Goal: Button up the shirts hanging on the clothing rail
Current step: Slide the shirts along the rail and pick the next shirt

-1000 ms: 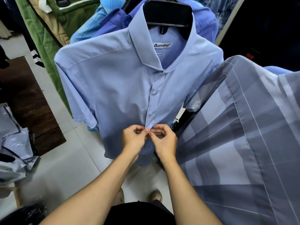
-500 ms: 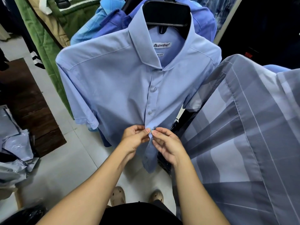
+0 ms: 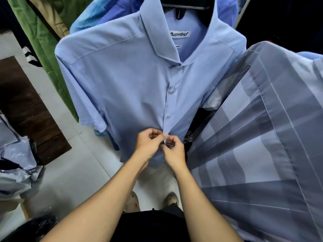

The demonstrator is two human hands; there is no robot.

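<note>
A light blue short-sleeved shirt (image 3: pixel 125 81) hangs on a black hanger (image 3: pixel 185 6) in front of me. Two buttons (image 3: pixel 172 90) on its placket show fastened above my hands. My left hand (image 3: pixel 148 145) pinches the left edge of the placket low on the shirt. My right hand (image 3: pixel 174 151) pinches the placket's other edge right beside it, fingertips of both hands nearly touching. The button between them is hidden by my fingers.
A grey and white striped shirt (image 3: pixel 262 145) hangs close on the right. Green (image 3: pixel 45 42), tan and blue garments hang behind. A dark wooden platform (image 3: pixel 26 109) and plastic-wrapped packages (image 3: pixel 15 165) lie on the white tiled floor at left.
The view has moved closer and lower on the shirt. My right hand has curled in again toward the left hand at the placket, just below the second fastened button.
</note>
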